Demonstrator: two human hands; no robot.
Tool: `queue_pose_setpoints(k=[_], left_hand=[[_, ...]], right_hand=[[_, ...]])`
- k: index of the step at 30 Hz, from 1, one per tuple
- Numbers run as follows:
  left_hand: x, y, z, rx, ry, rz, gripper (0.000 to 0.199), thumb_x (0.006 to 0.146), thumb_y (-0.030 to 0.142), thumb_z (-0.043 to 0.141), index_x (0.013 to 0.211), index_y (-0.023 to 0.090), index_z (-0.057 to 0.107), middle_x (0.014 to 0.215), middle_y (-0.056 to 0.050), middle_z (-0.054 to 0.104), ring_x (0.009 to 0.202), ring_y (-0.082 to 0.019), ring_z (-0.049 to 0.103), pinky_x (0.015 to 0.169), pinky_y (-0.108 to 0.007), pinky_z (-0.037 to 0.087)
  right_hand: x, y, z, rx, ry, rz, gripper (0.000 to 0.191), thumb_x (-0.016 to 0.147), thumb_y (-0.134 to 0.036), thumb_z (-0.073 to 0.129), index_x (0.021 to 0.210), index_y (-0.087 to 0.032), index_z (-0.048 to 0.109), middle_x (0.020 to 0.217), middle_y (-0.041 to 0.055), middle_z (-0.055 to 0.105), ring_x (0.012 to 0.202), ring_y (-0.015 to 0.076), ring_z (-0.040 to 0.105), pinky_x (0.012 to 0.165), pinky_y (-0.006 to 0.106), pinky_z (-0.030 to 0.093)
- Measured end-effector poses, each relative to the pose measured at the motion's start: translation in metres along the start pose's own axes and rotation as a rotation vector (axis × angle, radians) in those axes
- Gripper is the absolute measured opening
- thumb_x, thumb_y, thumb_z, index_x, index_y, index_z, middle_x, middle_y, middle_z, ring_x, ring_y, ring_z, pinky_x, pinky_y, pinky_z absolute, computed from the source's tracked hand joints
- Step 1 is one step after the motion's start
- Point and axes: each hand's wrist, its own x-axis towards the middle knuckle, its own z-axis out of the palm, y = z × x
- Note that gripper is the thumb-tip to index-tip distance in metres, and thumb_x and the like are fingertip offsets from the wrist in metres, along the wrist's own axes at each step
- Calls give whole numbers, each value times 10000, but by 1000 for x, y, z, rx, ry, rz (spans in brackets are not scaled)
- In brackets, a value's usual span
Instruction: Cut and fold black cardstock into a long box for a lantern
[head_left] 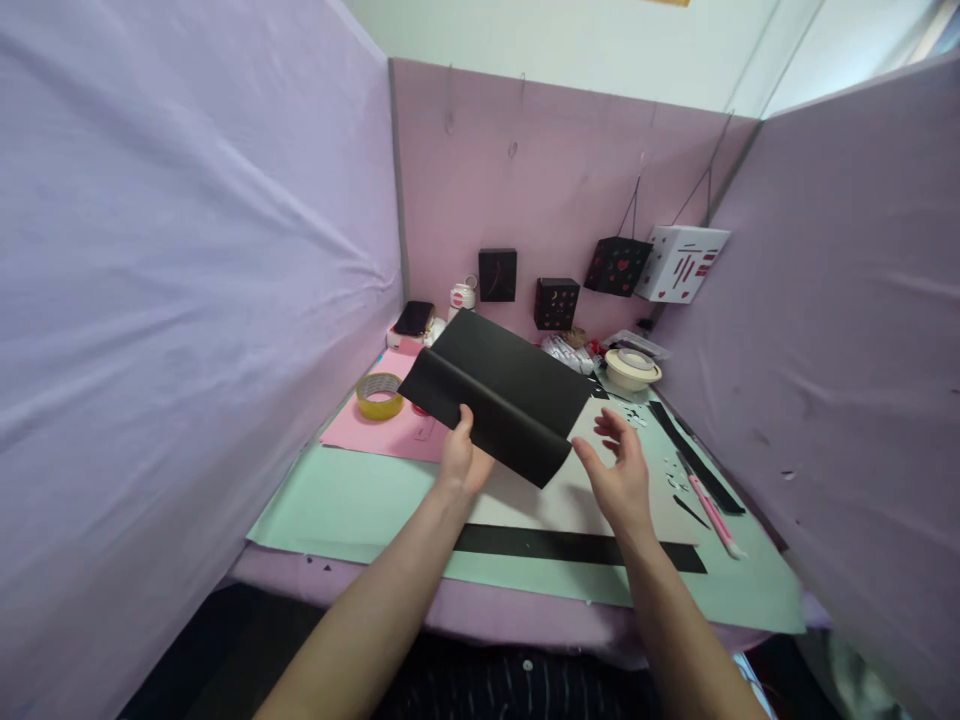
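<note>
A sheet of black paper point(510, 375), bent along a lengthwise crease, is held up above the table. My left hand point(461, 455) grips its near edge, thumb on top and fingers underneath, mostly hidden. Just off the sheet's right corner is my right hand point(619, 465), fingers apart and curved, with nothing in it. Below the hands lies a white sheet point(525, 505), and a black paper strip point(562, 545) runs along its near edge. To the right rests a pink craft knife point(712, 510) among small paper scraps.
A yellow tape roll point(379, 405) sits on pink paper point(367, 435) at left. Bowls point(631, 370) stand at the back right. Black boxes point(619, 265) and a white box point(682, 262) hang near the back panel. Fabric walls point(285, 250) flank the table.
</note>
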Motion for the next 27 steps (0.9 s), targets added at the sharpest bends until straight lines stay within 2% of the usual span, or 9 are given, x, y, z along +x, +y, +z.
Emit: queue_pose_setpoints(k=[4,6,10,13,16,19,22,24,27], left_hand=[[1,5,4,-66,25,-20,449,970,419,462,1190,67,632,1250,-149,646,1279,-249,513,1107,-378,391],[0,4,5,-62,32,-20,449,973,416,454,1197,70,630,1241,-146,652,1270,-246,522,1101,-377,398],[-2,2,5,-40,38,-4,449,973,422,453,1212,83,626,1246,-140,650,1275,-241,518,1100,-369,399],[-2,2,6,-31,25,14,436,979,413,446,1193,83,633,1254,-140,644,1289,-241,503,1109,-380,386],[-2,0,7,-24,29,40,382,961,381,509,1157,81,641,1270,-143,634,1297,-240,494,1112,-376,382],[-5,-6,5,28,17,79,301,869,238,669,1153,141,640,1233,-104,663,1265,-235,529,1109,-395,385],[-8,-16,1,142,-40,-2,310,777,99,734,1077,147,670,1118,-94,714,1174,-241,604,1097,-418,396],[-9,-22,0,178,-34,-58,253,767,105,746,1012,123,686,1048,-106,732,1110,-245,642,1083,-416,412],[-8,-24,-1,182,-6,-62,222,781,158,752,989,118,688,1020,-106,738,1059,-240,668,1054,-409,443]], right_hand=[[-23,7,11,341,-326,346,587,680,-460,753,1168,-170,604,1047,127,694,954,264,646,789,399,522],[-32,3,24,426,-394,455,507,675,-454,761,1076,-161,661,977,107,722,891,248,661,734,348,519],[-36,-5,45,436,-255,589,400,637,-454,781,889,-150,716,839,66,731,698,189,626,609,290,471],[-34,-4,49,452,-188,597,351,613,-438,787,779,-138,709,703,41,697,602,160,567,553,276,432],[-31,-2,45,444,-162,574,325,605,-421,788,736,-137,700,640,26,669,572,151,539,548,279,425],[-26,-1,38,420,-146,553,316,605,-412,789,735,-137,703,639,28,673,578,156,544,576,292,440],[-21,2,33,428,-126,546,354,602,-415,800,794,-129,717,685,43,700,602,164,567,600,300,448],[-19,5,31,436,-130,537,366,601,-420,805,808,-130,723,702,47,710,615,168,579,603,297,447],[-17,9,27,407,-150,529,360,594,-430,809,781,-133,726,689,45,707,614,172,583,588,292,440]])
